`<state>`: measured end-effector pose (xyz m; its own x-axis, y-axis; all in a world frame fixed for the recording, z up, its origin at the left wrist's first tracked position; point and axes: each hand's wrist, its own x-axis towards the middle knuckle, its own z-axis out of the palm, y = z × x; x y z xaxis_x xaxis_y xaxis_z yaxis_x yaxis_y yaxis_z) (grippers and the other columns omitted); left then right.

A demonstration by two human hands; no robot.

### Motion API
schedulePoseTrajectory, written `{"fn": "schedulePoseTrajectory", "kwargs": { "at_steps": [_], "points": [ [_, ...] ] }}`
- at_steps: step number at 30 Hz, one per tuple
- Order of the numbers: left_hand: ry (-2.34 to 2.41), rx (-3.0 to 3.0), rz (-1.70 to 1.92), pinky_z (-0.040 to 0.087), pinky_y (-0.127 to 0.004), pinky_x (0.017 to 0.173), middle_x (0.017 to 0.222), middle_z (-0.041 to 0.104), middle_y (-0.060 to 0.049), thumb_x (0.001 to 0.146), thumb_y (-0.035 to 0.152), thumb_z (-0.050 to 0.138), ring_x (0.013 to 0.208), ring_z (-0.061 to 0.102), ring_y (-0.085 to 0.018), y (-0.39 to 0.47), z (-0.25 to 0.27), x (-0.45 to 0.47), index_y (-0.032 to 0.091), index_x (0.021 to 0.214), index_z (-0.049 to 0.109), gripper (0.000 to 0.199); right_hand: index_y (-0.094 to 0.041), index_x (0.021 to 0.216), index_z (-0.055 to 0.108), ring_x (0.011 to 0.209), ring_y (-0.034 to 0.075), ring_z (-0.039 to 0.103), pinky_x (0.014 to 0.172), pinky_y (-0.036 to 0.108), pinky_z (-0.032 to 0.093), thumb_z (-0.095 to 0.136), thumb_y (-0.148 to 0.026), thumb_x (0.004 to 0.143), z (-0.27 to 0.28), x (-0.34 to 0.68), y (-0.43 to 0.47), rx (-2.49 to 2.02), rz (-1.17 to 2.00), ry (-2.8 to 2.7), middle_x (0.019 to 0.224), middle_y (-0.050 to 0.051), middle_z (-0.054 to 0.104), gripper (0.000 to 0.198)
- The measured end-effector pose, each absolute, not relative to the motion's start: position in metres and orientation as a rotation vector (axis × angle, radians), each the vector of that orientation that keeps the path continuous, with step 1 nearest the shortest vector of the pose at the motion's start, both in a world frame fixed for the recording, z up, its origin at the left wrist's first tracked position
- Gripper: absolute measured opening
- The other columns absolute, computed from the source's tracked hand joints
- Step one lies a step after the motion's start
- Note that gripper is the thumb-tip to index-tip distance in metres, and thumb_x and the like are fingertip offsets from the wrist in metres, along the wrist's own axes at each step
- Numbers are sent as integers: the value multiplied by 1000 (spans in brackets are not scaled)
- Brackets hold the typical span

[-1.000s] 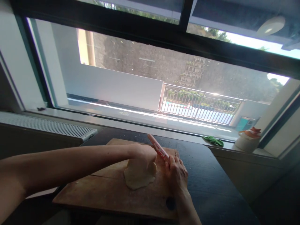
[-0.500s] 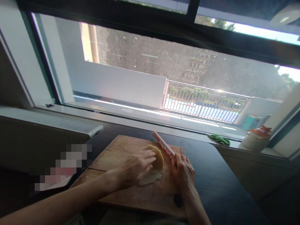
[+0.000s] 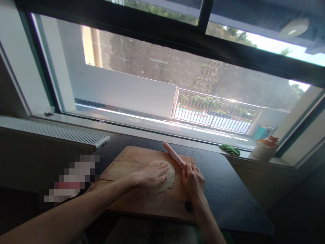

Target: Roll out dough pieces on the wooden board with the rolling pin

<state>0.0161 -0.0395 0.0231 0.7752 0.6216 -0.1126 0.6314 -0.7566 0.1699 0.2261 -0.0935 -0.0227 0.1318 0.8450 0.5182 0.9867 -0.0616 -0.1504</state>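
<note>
One thin, flat round of dough [image 3: 171, 177] on a wooden board [image 3: 127, 160], right on top of a dark table [image 3: 223, 193]. Left hand [image 3: 153, 174] open and flat on the dough, with fingers out straight. Right hand [image 3: 194, 180] curled tight around the near end of a rolling pin [image 3: 173, 155], just beside the dough, far end toward the window. Green cloth [image 3: 230, 149] on the sill [image 3: 127, 130], off to the right.

1. My left hand [image 3: 153, 173], bunched at the far part of the dough [image 3: 171, 177] a second ago, now lies spread across it.
2. The dough's edge, raised half a second ago, now lies flat against the cutting board [image 3: 127, 162].
</note>
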Motion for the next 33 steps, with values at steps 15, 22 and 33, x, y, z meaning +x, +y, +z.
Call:
{"fn": "schedulePoseTrajectory", "kwargs": {
  "at_steps": [15,22,33],
  "points": [
    [1543,2615,208,16,-51,111,150,29,-12,92,46,18,139,23,-25,-18,-10,49,12,142,33,62,-26,110,56,95,17,54,77,25,36,46,-24,89,-23,225,-93,-1958,-392,-1758,104,3,60,23],
    [1484,2592,384,26,-44,108,137,48,-13,87,49,35,130,38,-26,-9,4,35,15,125,52,53,-24,114,54,97,17,53,78,25,36,44,-23,90,-22,225,-97,-1918,-409,-1782,108,3,60,26],
    [1067,2850,100,31,-44,103,119,59,-7,65,41,68,110,53,-27,-66,50,-23,22,109,60,48,-26,102,56,81,13,56,67,22,35,44,-29,92,-8,232,-115,-1834,-144,-1946,94,0,60,16]
  ]
}}
